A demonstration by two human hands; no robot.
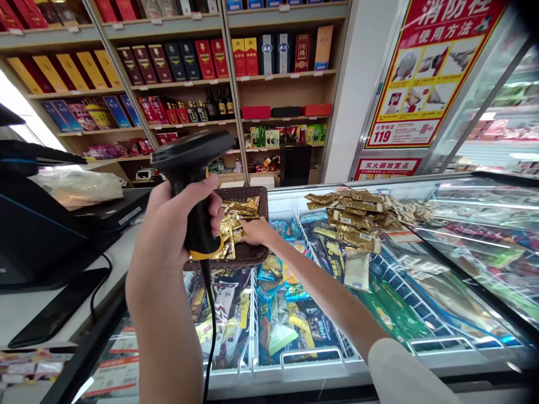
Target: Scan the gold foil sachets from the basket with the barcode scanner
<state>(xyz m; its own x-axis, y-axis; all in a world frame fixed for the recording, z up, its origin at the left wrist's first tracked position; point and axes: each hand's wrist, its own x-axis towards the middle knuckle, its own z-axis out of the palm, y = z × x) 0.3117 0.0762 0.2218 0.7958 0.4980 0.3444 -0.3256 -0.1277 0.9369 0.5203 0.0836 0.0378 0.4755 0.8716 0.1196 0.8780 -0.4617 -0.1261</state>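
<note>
My left hand [170, 224] is wrapped round the grip of a black barcode scanner [196, 216] with yellow trim, held upright; its cord hangs down. Behind it, a dark brown woven basket [264, 203] rests on top of the freezer and holds several shiny gold packets [236, 216]. Inside the basket is my right hand [255, 232], its fingers bent and closed on a gold packet; the fingertips are partly hidden. To the right, a heap of similar gold packets [357, 210] lies on the freezer's glass top, with a whitish packet [357, 269] at its near edge.
Below, the chest freezer has white wire baskets [311, 354] of bagged ice cream. A counter on the left carries a black terminal [37, 224] and a phone-like black slab [59, 307]. Shelves of boxed bottles [181, 62] and a red poster [429, 73] stand behind.
</note>
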